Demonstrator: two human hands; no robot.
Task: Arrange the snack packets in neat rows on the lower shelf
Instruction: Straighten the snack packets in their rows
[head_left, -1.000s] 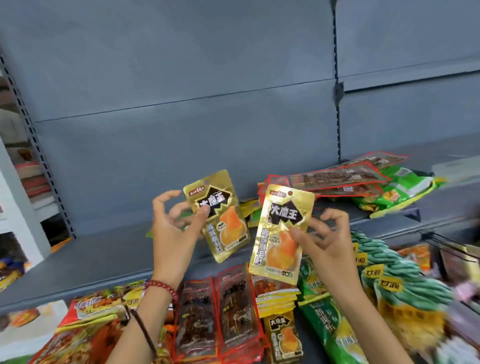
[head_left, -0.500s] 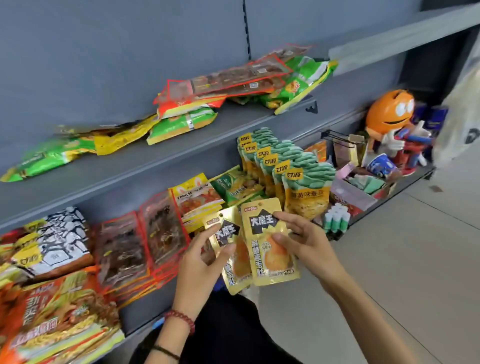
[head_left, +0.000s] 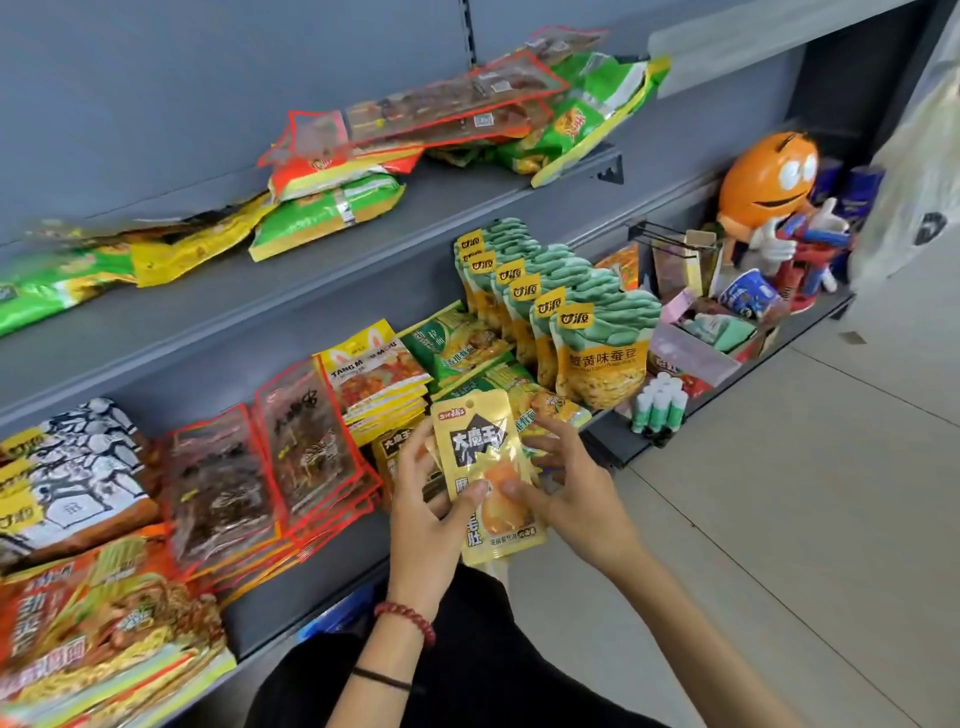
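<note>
View from above of a grey shop unit with two shelves. On the upper shelf (head_left: 260, 296), from the left edge past the middle, lies a loose heap of packets (head_left: 332, 208) in green, yellow and red, overlapping and unsorted.

On the lower shelf (head_left: 311, 587), from the far left:
- Orange noodle packets (head_left: 78, 623) are stacked flat.
- Black-and-white packets (head_left: 78, 478) sit behind them.
- Two files of red-edged clear packets (head_left: 223, 499) lean back, fairly even.
- A stack of yellow packets (head_left: 374, 379) with a rabbit logo comes next.
- A short gold pile (head_left: 390, 451) sits in front of it.

Just in front of that pile, both hands hold a small sheaf of gold packets (head_left: 488, 467) upright, at least two squared one behind the other. The left hand (head_left: 426, 514) pinches them, thumb on the front and fingers behind. The right hand (head_left: 576, 493) does the same from the other edge, its fingers loosely curled.

Right of the hands lie flat green packets (head_left: 457, 343), then a tidy file of standing green-and-yellow pouches (head_left: 597, 338). Further right are boxed oddments and an orange figure (head_left: 763, 182).

By my reading the lower shelf is mostly in order. The gold sheaf has yet to be set down, probably with its pile, and the upper heap looks like stock not yet sorted.
</note>
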